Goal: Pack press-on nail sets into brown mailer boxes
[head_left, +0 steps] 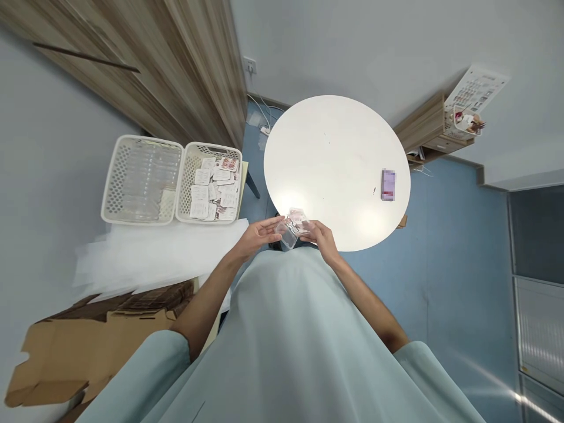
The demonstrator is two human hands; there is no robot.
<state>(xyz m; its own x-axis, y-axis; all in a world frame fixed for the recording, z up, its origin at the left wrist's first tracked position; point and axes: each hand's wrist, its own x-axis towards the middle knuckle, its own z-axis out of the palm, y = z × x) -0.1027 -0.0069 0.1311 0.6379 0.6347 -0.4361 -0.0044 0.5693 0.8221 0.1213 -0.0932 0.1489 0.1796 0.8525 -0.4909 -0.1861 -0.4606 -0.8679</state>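
Just in front of my body, at the near edge of the round table, both hands hold a small clear plastic case (288, 236) that stands open. My left hand (258, 235) grips its left side between thumb and fingers. My right hand (321, 238) is closed at the right side, its fingertips by a pinkish printed card (296, 215) that lies at the far half of the case. Whether the right fingers pinch the card as well as the case cannot be made out.
A white round table (330, 147) carries a purple box (388, 185) at its right. To the left are a white basket (178, 202) with printed cards and another basket (106, 194) with clear cases. White sheets (154, 252) and flattened cardboard (88, 352) lie nearer. A wooden shelf (423, 126) stands back right.
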